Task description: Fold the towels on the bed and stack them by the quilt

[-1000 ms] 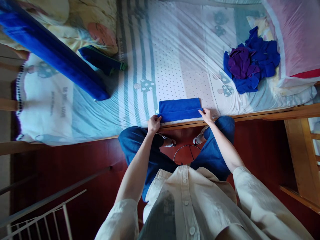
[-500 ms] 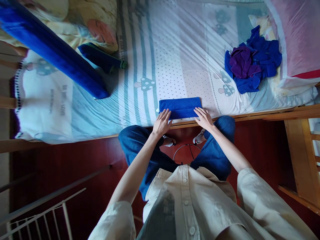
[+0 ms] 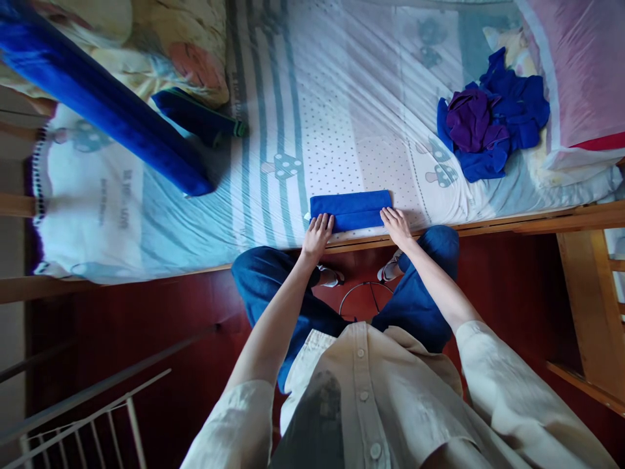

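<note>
A blue cloth (image 3: pixel 352 210), folded into a flat narrow rectangle, lies on the bed near its front edge. A crease runs along its length. My left hand (image 3: pixel 317 236) rests over its near left corner, fingers extended on the fabric. At the near right corner my right hand (image 3: pixel 397 227) touches the cloth the same way, fingers outstretched. Both thumbs are hard to make out. A small white tag (image 3: pixel 307 216) sticks out at the cloth's left end.
On the bed (image 3: pixel 336 117), a crumpled blue cloth pile (image 3: pixel 525 104) with a purple cloth (image 3: pixel 471 120) lies right, beside a pink cushion (image 3: pixel 581 71). At left are a long blue roll (image 3: pixel 107 107) and a dark folded cloth (image 3: pixel 195 114). A white metal rack (image 3: pixel 97 423) stands lower left.
My left hand has shifted slightly right and its fingers have drawn closer together. My right hand has moved slightly right along the cloth's corner. The cloth stays in place.
</note>
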A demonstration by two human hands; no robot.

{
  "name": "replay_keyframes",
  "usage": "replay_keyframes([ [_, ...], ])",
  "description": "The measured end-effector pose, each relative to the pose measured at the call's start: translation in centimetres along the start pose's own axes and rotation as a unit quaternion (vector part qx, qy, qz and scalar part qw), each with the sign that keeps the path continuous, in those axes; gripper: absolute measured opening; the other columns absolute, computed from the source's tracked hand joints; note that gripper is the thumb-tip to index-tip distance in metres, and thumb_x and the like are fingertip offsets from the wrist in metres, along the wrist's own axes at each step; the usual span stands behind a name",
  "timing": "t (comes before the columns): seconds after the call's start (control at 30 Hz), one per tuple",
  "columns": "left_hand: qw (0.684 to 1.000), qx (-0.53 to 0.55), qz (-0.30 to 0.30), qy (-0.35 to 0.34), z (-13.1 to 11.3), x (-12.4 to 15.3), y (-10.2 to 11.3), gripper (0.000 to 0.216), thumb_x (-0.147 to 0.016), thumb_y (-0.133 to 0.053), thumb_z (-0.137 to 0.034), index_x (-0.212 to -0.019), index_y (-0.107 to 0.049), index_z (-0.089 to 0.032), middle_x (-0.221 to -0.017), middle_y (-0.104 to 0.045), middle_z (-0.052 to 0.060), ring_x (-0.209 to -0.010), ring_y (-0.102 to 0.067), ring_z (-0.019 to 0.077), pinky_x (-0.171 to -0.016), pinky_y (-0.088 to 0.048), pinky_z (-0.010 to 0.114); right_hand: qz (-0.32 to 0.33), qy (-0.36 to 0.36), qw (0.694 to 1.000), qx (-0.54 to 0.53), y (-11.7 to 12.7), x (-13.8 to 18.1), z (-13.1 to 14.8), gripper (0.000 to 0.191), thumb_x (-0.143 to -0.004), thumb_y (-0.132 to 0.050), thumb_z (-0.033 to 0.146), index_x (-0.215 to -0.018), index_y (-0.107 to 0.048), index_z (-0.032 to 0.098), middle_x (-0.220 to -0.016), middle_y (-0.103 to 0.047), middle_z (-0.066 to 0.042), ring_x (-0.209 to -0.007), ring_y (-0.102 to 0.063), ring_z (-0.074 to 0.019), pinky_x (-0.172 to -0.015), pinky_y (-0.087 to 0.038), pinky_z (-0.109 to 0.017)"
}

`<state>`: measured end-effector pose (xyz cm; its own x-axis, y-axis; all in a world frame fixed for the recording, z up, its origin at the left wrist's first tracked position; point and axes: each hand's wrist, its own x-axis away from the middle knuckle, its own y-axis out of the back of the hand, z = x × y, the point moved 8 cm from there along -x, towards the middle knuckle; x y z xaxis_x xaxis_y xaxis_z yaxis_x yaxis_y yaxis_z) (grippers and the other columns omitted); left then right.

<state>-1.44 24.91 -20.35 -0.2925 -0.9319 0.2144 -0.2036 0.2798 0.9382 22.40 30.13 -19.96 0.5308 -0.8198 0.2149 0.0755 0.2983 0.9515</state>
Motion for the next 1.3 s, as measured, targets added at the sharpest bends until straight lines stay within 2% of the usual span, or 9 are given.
replay_keyframes([
  [0.2,0.999,0.027,0.01,-0.032,-0.2,2.2,-0.4,0.061,-0.095,-0.036,-0.008,-0.156,-0.043,-0.009,-0.158,-0.047,0.024,-0.151,-0.042,0.0324,-0.125,-0.033,0.053,-0.001,0.031,0.999,-0.017,0.5,2.9,0.5,0.059,-0.096,-0.038,0.0,-0.151,-0.054,0.012,-0.155,-0.054,-0.016,-0.147,-0.048,-0.0274,-0.122,-0.037,-0.051],
  [0.37,0.995,0.092,0.013,-0.028,0.4,3.5,-0.1,0.062,-0.088,-0.042,-0.005,-0.149,-0.053,-0.014,-0.151,-0.057,0.017,-0.143,-0.052,0.0287,-0.124,-0.037,0.047,-0.006,0.006,0.995,-0.098,1.4,3.6,-0.2,0.052,-0.092,-0.047,0.002,-0.138,-0.067,0.015,-0.141,-0.067,-0.014,-0.135,-0.06,-0.0254,-0.116,-0.044,-0.045],
  [0.47,0.987,0.157,-0.009,0.027,1.8,3.1,0.9,0.06,-0.083,-0.048,-0.007,-0.14,-0.062,-0.015,-0.139,-0.067,0.014,-0.132,-0.061,0.0283,-0.119,-0.043,0.043,-0.027,-0.038,0.977,-0.207,2.0,2.9,-1.7,0.049,-0.086,-0.055,0.005,-0.131,-0.071,0.018,-0.133,-0.072,-0.011,-0.127,-0.065,-0.0245,-0.112,-0.049,-0.041],
  [0.57,0.966,0.225,-0.053,0.113,3.7,2.8,2.0,0.052,-0.081,-0.054,-0.013,-0.132,-0.067,-0.016,-0.129,-0.072,0.012,-0.124,-0.066,0.0288,-0.114,-0.047,0.041,-0.061,-0.093,0.944,-0.312,2.0,2.2,-3.6,0.04,-0.086,-0.061,0.014,-0.124,-0.072,0.018,-0.122,-0.076,-0.01,-0.114,-0.07,-0.0254,-0.106,-0.054,-0.042],
  [0.67,0.93,0.291,-0.083,0.209,5.6,2.9,2.2,0.045,-0.083,-0.061,-0.024,-0.127,-0.067,-0.016,-0.119,-0.075,0.011,-0.113,-0.07,0.0278,-0.105,-0.053,0.04,-0.091,-0.139,0.906,-0.389,1.2,1.8,-5.1,0.028,-0.087,-0.068,0.032,-0.111,-0.071,0.018,-0.108,-0.077,-0.01,-0.1,-0.072,-0.0258,-0.096,-0.057,-0.041],
  [0.77,0.888,0.349,-0.089,0.287,6.8,2.9,1.5,0.047,-0.084,-0.063,-0.031,-0.128,-0.064,-0.013,-0.111,-0.076,0.012,-0.1,-0.073,0.0248,-0.094,-0.057,0.036,-0.107,-0.17,0.876,-0.439,0.2,1.4,-6.0,0.03,-0.087,-0.067,0.049,-0.094,-0.067,0.02,-0.096,-0.075,-0.009,-0.092,-0.07,-0.0232,-0.088,-0.056,-0.035],
  [0.87,0.868,0.357,-0.089,0.333,7.6,2.8,1.1,0.044,-0.086,-0.062,-0.035,-0.123,-0.065,-0.011,-0.105,-0.076,0.013,-0.096,-0.072,0.024,-0.089,-0.056,0.033,-0.114,-0.203,0.882,-0.409,-0.1,1.0,-6.6,0.037,-0.089,-0.062,0.057,-0.078,-0.059,0.021,-0.08,-0.069,-0.005,-0.081,-0.065,-0.021,-0.081,-0.052,-0.032],
  [0.97,0.872,0.325,-0.081,0.357,8.1,2.7,1.0,0.041,-0.088,-0.06,-0.039,-0.117,-0.068,-0.012,-0.097,-0.076,0.012,-0.095,-0.071,0.0249,-0.087,-0.053,0.033,-0.104,-0.234,0.899,-0.354,0.0,0.8,-6.8,0.039,-0.091,-0.059,0.054,-0.069,-0.052,0.023,-0.072,-0.064,-0.003,-0.075,-0.061,-0.0202,-0.076,-0.047,-0.03],
  [1.3,0.872,0.293,-0.054,0.388,8.3,2.7,1.1,0.039,-0.091,-0.057,-0.041,-0.113,-0.073,-0.012,-0.092,-0.077,0.012,-0.098,-0.071,0.0277,-0.085,-0.051,0.032,-0.04,-0.293,0.917,-0.266,0.4,1.0,-6.6,0.034,-0.096,-0.057,0.048,-0.077,-0.064,0.021,-0.085,-0.075,-0.009,-0.088,-0.068,-0.0246,-0.08,-0.048,-0.03],
])
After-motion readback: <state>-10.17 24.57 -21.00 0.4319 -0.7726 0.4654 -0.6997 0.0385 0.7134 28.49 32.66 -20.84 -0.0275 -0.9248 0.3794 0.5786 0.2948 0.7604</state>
